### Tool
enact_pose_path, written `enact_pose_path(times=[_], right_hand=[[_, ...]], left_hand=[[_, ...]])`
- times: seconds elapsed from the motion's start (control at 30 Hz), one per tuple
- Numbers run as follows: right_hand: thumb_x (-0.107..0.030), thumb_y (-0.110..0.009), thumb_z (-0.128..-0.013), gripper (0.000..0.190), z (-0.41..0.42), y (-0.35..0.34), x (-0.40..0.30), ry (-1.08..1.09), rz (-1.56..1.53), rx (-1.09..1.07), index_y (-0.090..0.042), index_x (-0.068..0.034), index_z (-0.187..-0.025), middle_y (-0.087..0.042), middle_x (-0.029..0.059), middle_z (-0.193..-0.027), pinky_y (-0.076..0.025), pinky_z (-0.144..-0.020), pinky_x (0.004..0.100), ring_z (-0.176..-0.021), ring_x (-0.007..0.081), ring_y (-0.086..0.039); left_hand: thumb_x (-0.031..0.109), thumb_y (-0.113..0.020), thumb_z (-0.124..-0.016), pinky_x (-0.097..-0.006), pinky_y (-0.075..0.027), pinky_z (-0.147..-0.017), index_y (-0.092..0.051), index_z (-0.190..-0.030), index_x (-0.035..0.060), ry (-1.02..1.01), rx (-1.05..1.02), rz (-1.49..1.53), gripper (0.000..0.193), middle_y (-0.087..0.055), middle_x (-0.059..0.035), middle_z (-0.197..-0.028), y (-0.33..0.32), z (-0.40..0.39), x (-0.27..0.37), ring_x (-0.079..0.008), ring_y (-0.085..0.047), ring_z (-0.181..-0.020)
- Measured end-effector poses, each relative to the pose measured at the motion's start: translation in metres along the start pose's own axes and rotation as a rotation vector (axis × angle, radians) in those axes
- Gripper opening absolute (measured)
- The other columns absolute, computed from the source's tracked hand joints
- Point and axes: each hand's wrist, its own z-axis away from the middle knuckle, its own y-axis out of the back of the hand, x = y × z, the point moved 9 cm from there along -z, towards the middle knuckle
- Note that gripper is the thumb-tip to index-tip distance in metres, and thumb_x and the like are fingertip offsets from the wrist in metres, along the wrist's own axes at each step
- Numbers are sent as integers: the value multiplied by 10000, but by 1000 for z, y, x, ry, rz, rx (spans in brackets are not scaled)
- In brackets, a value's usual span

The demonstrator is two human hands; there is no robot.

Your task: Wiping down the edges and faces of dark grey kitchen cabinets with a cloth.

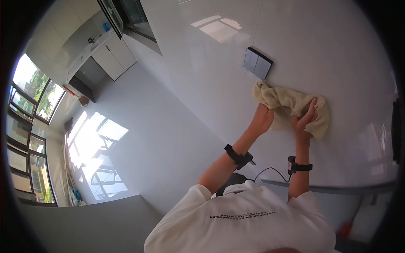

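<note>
A pale yellow terry cloth (288, 96) is bunched up against a glossy white wall (215, 91). My left hand (263, 118) grips its twisted left part, fingers curled into the fabric. My right hand (303, 121) holds the cloth's right part, one digit stretched over the fabric and the other fingers partly hidden. Part of the cloth hangs loose beside the right hand, showing a frayed edge. Just above the cloth, a two-panel light switch (258, 63) with a dark rim sits on the wall.
A black strap with a small device (239, 156) circles the left forearm, another (299, 166) the right wrist. A cable (269, 169) loops between them. Left are a sunlit floor (152, 126), windows (31, 132) and a counter with cabinets (109, 58). A dark-framed opening (139, 22) cuts the wall.
</note>
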Motion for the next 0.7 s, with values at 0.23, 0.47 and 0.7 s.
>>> enact_pose_path(times=[0.23,0.47,0.7], right_hand=[[-124,-684,-747,728,36,-38,-6,90,-84,82,-349,19,-1378,-518,210,-1184,-414,-959,457,-1072,377,-528],[-95,-682,-746,715,67,-79,-42,-14,-188,-166,-354,26,-1370,-513,223,-1235,-397,-980,469,-1111,378,-518],[-170,-710,-759,730,78,-109,-53,-17,-51,138,-357,36,-1364,-527,246,-1210,-384,-979,490,-1087,413,-514]], left_hand=[[156,-351,-974,-358,-287,-1067,-414,-1324,-15,31,-23,-72,394,-434,-185,-1360,17,13,-71,-337,-396,-1265],[259,-464,-918,-356,-356,-1000,-445,-1243,-88,440,-54,-21,475,-496,-216,-1278,67,13,-156,-291,-461,-1200],[331,-567,-874,-338,-334,-988,-464,-1214,-89,746,-323,-105,550,-530,-158,-1209,112,-21,-106,-220,-443,-1172]])
